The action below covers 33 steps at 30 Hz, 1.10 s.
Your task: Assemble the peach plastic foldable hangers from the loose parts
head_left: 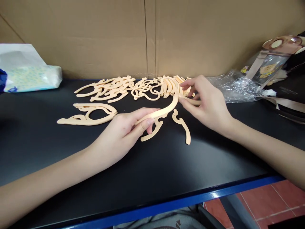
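A beige plastic folding hanger is held up between my two hands over the black table. My left hand is closed on its left arm, thumb on top. My right hand pinches it near the middle, where another arm runs back under the fingers; that joint is partly hidden. Just below lie two loose hanger arms, one curved in the open and another partly covered by my left fingers. To the left rests a folded hanger beside my left hand.
Along the back lie a heap of hanger pieces, several loose hooks and a row of stacked arms. A tissue pack stands left; crinkled clear plastic and a bottle are right. Cardboard walls the rear.
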Each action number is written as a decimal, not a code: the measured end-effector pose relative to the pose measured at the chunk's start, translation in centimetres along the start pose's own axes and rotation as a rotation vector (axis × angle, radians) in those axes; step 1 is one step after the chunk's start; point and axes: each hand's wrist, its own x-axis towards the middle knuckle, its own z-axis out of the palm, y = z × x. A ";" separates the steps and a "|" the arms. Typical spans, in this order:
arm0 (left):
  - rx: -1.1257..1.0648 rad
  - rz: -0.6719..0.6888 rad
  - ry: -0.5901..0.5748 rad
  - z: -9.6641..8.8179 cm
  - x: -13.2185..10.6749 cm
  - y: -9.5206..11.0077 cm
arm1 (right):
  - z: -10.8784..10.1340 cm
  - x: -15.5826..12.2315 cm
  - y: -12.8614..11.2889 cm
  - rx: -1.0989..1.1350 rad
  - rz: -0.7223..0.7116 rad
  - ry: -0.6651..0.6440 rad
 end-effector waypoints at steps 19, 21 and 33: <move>0.350 0.238 0.131 0.2 -0.3 -1.0 | 0.0 -1.3 -2.3 -0.048 -0.269 -0.303; 0.504 0.258 0.149 0.1 0.2 -1.8 | 0.1 -1.2 -2.4 -0.071 -0.199 -0.323; 0.696 0.292 -0.009 0.3 0.9 -2.9 | 1.0 -0.8 -1.9 -0.079 0.051 -0.326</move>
